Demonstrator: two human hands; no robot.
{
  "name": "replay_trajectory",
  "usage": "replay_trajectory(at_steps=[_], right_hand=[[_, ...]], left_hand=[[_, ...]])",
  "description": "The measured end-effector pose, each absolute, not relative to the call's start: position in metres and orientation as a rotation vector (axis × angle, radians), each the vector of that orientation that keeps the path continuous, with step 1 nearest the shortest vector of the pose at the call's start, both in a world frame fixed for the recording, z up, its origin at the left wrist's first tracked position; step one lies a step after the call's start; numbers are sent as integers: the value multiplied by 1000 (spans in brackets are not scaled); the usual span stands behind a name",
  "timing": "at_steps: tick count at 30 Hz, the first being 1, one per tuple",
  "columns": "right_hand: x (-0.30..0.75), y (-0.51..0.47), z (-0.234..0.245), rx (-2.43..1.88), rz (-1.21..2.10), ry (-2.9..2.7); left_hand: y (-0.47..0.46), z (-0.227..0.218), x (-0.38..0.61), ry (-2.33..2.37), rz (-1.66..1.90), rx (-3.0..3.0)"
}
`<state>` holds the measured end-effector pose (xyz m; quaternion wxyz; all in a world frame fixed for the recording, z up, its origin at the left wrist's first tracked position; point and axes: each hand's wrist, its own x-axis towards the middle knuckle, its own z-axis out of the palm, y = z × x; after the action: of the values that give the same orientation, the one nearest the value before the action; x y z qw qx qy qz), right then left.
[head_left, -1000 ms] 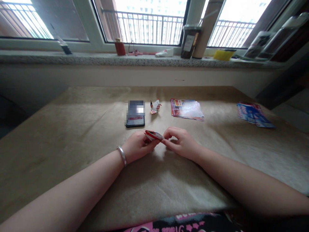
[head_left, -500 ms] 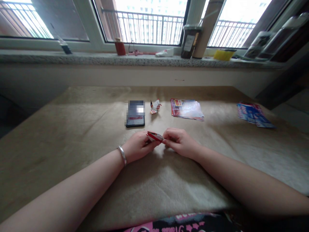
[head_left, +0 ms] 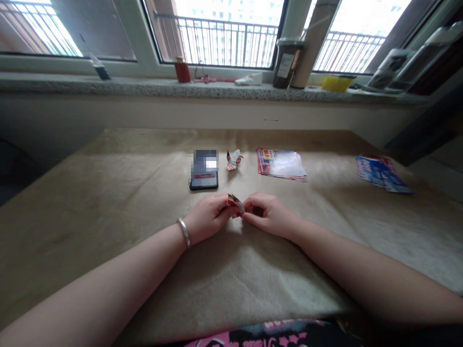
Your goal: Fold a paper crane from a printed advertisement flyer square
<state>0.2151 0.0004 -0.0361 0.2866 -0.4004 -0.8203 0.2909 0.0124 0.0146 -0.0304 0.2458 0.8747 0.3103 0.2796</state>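
Note:
Between my two hands is a small piece of folded paper point(head_left: 236, 204), red, white and dark printed, held just above the table. My left hand point(head_left: 211, 214), with a silver bangle at the wrist, pinches its left side between thumb and fingers. On the other side my right hand point(head_left: 269, 214) grips the paper's right end with thumb and index finger, the other fingers curled. Beyond the hands stands a folded paper bird point(head_left: 234, 160). A smartphone point(head_left: 204, 173), its screen partly pixelated, lies to the left of that bird.
A stack of printed leaflets point(head_left: 281, 165) lies right of the paper bird, and blue leaflets point(head_left: 383, 173) rest near the table's right edge. On the granite windowsill point(head_left: 144, 87) stand a red container point(head_left: 183, 71), a dark lidded canister point(head_left: 287, 65) and a yellow item point(head_left: 338, 83).
The folded paper has turned in my fingers and now stands more upright, showing a dark and orange tip. My left fingers have shifted slightly toward the right. The view has moved a little.

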Motion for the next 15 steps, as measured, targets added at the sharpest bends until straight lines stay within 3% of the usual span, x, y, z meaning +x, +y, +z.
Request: replay_trajectory(at_steps=[15], right_hand=[[217, 3, -36, -1166, 864, -2051]], left_hand=[[13, -27, 14, 1076, 840, 2134]])
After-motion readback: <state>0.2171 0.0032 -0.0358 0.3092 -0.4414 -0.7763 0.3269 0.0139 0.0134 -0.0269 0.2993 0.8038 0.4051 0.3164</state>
